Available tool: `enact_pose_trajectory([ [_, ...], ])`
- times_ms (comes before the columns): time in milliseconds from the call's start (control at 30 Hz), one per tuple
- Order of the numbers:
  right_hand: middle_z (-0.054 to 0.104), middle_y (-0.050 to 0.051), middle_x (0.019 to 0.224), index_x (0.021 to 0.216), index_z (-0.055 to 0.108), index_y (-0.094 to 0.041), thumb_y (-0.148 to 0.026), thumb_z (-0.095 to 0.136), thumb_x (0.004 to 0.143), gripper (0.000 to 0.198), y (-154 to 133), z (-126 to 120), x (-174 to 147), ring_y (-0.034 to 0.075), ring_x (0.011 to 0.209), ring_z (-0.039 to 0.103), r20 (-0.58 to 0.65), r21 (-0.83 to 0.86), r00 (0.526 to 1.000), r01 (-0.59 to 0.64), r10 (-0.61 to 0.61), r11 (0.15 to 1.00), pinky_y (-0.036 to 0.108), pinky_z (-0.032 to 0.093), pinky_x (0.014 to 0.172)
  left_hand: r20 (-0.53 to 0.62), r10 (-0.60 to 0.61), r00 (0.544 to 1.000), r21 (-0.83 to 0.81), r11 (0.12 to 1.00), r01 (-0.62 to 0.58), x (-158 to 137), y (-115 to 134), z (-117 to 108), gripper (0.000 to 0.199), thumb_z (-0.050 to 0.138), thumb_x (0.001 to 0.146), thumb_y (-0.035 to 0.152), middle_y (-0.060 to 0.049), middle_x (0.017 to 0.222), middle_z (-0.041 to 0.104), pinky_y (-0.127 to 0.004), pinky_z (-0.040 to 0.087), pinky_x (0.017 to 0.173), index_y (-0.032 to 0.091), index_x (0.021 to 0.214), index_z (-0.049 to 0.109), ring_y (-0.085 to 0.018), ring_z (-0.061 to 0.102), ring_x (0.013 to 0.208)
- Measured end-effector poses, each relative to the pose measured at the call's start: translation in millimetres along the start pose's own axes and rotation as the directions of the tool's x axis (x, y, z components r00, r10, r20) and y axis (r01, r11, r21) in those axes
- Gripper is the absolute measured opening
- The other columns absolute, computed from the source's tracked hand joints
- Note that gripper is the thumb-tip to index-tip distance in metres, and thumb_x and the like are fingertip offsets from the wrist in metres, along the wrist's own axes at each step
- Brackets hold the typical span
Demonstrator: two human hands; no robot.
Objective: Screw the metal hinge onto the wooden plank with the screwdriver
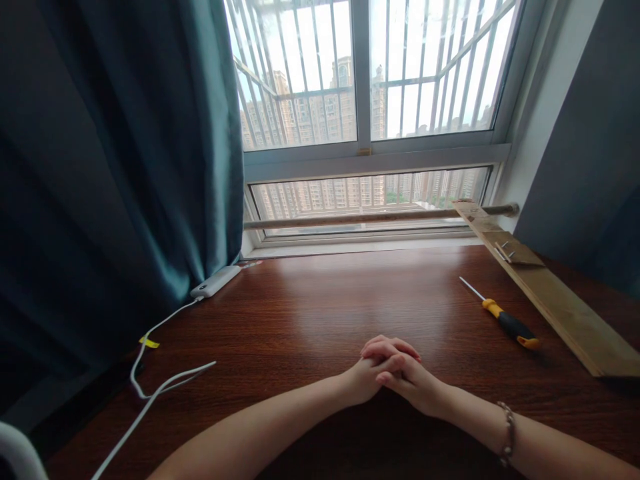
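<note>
My left hand (364, 380) and my right hand (419, 387) are clasped together over the front of the dark wooden table (280, 320). Their fingers are interlaced and closed, with no object showing between them. A beaded bracelet (509, 433) circles my right wrist. To the right of the hands lies a screwdriver (511, 325) with a yellow and black handle, its tip turned toward the window. Beyond it rests a long wooden board (565, 300). A smaller wood piece (515, 249) sits on the board, with a few thin metal pins (504, 251), perhaps screws or nails.
A white power strip (216, 281) lies by the blue curtain (210, 167), its white cable (135, 417) running along the left side. A yellow tag (149, 342) is near the cable. A horizontal rail (350, 219) crosses in front of the barred window (363, 80).
</note>
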State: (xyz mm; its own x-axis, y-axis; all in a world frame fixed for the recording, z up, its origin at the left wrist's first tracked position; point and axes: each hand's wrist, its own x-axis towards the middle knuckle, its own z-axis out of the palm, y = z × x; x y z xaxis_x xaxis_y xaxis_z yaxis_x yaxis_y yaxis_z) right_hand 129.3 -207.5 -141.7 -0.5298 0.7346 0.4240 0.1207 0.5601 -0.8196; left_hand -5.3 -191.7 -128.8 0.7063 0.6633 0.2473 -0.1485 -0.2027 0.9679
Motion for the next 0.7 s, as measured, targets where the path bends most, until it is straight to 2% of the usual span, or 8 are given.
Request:
enact_pose_trajectory([
  [133, 0.054, 0.008, 0.109, 0.112, 0.055, -0.022, -0.043, 0.050, 0.085, 0.034, -0.9, -1.0, -0.5, 0.019, 0.107, 0.049, 0.000, 0.001, 1.000, 0.003, -0.003, 1.000, 0.036, 0.041, 0.095, 0.017, -0.013, 1.000, -0.039, 0.999, 0.014, 0.2, -0.6, -0.7, 0.028, 0.047, 0.087, 0.038, -0.008, 0.101, 0.057, -0.034, 0.044, 0.085, 0.019, 0.097, 0.065, -0.020, 0.055, 0.097],
  [300, 0.054, 0.008, 0.109, 0.112, 0.054, -0.023, -0.041, 0.050, 0.086, 0.032, -1.1, -0.3, -0.5, 0.019, 0.107, 0.049, -0.002, -0.001, 1.000, -0.007, 0.007, 1.000, 0.036, 0.041, 0.095, 0.017, 0.025, 1.000, 0.014, 1.000, -0.025, 0.3, 1.6, -0.7, 0.030, 0.045, 0.088, 0.038, -0.008, 0.102, 0.058, -0.034, 0.043, 0.087, 0.018, 0.096, 0.066, -0.020, 0.054, 0.097],
  [467, 0.054, 0.008, 0.109, 0.112, 0.054, -0.023, -0.041, 0.050, 0.086, 0.032, -1.9, -0.1, 0.0, 0.019, 0.108, 0.048, -0.004, 0.000, 1.000, 0.009, -0.009, 1.000, 0.036, 0.040, 0.096, -0.002, 0.013, 1.000, 0.035, 0.999, -0.013, -0.5, 3.4, 0.1, 0.030, 0.045, 0.088, 0.038, -0.008, 0.100, 0.058, -0.034, 0.043, 0.086, 0.019, 0.096, 0.066, -0.020, 0.054, 0.096],
  [700, 0.054, 0.007, 0.108, 0.113, 0.054, -0.022, -0.038, 0.050, 0.086, 0.031, -1.3, -0.9, -0.4, 0.017, 0.106, 0.049, 0.000, 0.011, 1.000, 0.019, -0.019, 1.000, 0.034, 0.042, 0.093, 0.013, 0.013, 1.000, -0.034, 0.999, -0.013, 0.9, 2.0, 0.4, 0.028, 0.047, 0.088, 0.036, -0.008, 0.100, 0.057, -0.034, 0.044, 0.085, 0.018, 0.097, 0.066, -0.020, 0.055, 0.096],
])
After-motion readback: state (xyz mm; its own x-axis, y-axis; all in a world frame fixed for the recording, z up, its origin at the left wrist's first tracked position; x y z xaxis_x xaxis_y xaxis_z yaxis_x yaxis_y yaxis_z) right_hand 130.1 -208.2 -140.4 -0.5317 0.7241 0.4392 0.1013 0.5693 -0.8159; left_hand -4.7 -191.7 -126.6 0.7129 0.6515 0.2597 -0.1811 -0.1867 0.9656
